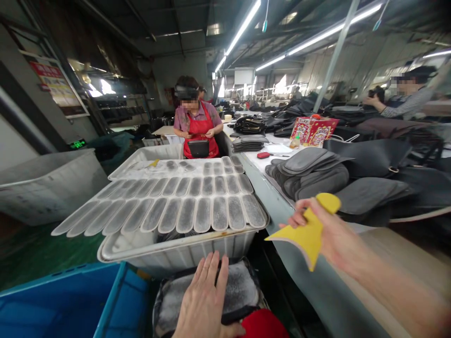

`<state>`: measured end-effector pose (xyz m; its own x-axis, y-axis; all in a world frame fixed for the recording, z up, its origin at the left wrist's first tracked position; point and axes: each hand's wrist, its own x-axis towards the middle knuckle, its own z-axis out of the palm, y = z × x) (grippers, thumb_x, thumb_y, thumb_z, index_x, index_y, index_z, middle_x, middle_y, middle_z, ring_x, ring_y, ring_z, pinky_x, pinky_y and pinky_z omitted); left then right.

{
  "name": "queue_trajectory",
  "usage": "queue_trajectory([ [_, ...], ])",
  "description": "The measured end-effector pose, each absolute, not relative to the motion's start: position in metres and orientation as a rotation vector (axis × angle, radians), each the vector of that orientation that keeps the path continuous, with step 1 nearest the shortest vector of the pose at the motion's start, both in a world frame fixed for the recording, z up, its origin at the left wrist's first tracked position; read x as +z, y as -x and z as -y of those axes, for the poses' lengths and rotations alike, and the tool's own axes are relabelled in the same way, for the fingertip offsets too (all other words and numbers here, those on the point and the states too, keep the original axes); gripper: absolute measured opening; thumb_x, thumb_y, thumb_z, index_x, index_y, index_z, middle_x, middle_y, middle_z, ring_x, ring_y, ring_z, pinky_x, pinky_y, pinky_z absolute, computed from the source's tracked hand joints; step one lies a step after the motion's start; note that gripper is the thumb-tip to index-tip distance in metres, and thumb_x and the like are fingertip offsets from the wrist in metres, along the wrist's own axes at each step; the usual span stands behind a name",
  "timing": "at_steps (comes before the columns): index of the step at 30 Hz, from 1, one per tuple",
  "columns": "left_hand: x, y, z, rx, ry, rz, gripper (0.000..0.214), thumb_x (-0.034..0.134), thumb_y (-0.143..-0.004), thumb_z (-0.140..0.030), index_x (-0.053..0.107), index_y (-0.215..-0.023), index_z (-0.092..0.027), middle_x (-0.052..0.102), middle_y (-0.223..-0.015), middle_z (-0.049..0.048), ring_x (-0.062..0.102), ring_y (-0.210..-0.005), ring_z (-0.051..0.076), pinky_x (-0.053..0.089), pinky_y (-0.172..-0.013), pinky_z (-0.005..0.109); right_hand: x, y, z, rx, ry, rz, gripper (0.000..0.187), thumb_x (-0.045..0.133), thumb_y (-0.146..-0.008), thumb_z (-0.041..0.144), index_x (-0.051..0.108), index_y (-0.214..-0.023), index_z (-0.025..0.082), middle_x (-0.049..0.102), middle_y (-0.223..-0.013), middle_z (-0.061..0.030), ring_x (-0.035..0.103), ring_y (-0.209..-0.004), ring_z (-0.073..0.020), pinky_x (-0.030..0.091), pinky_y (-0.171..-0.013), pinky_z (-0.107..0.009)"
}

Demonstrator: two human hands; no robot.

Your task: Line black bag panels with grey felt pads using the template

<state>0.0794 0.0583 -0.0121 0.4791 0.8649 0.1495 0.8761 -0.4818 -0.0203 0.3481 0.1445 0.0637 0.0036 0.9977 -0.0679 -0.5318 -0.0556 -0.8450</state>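
Observation:
My right hand [326,230] is wrapped around a yellow scraper [312,234] with a rounded handle end and a wide, concave edge. It holds the scraper up over the edge of the worktable. Low in the middle, my left hand [206,293] lies palm down, fingers stretched out, on a grey, white-smeared surface [241,286] with a dark rim. Ahead of it, overlapping rows of long grey panels with rounded ends and pale borders [185,213] lie on a board over a white tub [207,249]. Another yellow scraper [154,163] rests at the board's far side.
A blue crate [120,300] stands at lower left, a pale bin [52,183] behind it. Grey panels [310,171] and black leather pieces [369,157] are piled on the right-hand table [259,171]. A co-worker in a red apron [199,126] stands beyond the board; another person [408,94] is far right.

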Motion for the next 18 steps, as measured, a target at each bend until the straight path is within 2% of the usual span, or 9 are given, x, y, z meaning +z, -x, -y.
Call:
queue_trajectory([
  [2,-0.021,-0.075,-0.06,-0.254,2.574,1.478,0.117,0.083,-0.052,-0.057,0.037,-0.143,0.0,0.044,-0.145,0.0272,0.047,-0.131,0.04,0.049,-0.105,0.049,0.052,-0.324,-0.163,1.707,0.767,0.719,0.026,0.065,-0.089,0.041,0.059,-0.079,0.018,0.051,-0.065,0.0041,0.054,-0.065,-0.0124,0.053,-0.077,-0.038],
  [3,-0.025,-0.072,-0.061,-0.283,2.543,1.456,0.11,0.08,-0.058,-0.054,0.036,-0.142,0.002,0.046,-0.144,0.0265,0.048,-0.131,0.038,0.05,-0.104,0.047,0.043,-0.313,-0.172,1.814,0.74,0.706,0.029,0.069,-0.085,0.042,0.057,-0.074,0.018,0.049,-0.063,0.0042,0.053,-0.064,-0.0126,0.052,-0.078,-0.039],
  [6,-0.032,-0.068,-0.064,-0.321,2.443,1.374,0.078,0.063,-0.079,-0.025,0.03,-0.144,0.002,0.053,-0.14,0.0217,0.052,-0.129,0.029,0.051,-0.104,0.038,0.013,-0.286,-0.197,2.015,0.689,0.639,0.036,0.078,-0.076,0.043,0.054,-0.068,0.018,0.046,-0.06,0.0052,0.049,-0.059,-0.0114,0.051,-0.076,-0.037],
  [8,-0.034,-0.067,-0.066,-0.337,2.373,1.33,0.066,0.049,-0.083,-0.004,0.028,-0.146,0.0,0.059,-0.135,0.0181,0.056,-0.126,0.024,0.051,-0.103,0.033,-0.005,-0.275,-0.209,2.08,0.665,0.589,0.039,0.08,-0.073,0.045,0.051,-0.066,0.019,0.043,-0.057,0.0073,0.046,-0.055,-0.0098,0.051,-0.073,-0.034],
  [10,-0.036,-0.069,-0.068,-0.379,2.311,1.344,0.067,0.038,-0.083,0.006,0.024,-0.148,-0.001,0.063,-0.131,0.0159,0.058,-0.124,0.022,0.05,-0.103,0.031,-0.017,-0.265,-0.217,2.112,0.648,0.546,0.042,0.079,-0.073,0.048,0.049,-0.064,0.019,0.04,-0.055,0.0086,0.044,-0.052,-0.009,0.049,-0.069,-0.031],
  [18,-0.043,-0.076,-0.069,-0.446,2.28,1.467,0.073,0.027,-0.087,0.008,0.0,-0.154,-0.008,0.063,-0.132,0.0128,0.06,-0.121,0.02,0.048,-0.104,0.032,-0.027,-0.246,-0.202,2.108,0.692,0.43,0.045,0.077,-0.075,0.051,0.048,-0.063,0.019,0.04,-0.049,0.0093,0.041,-0.045,-0.0089,0.046,-0.059,-0.03],
])
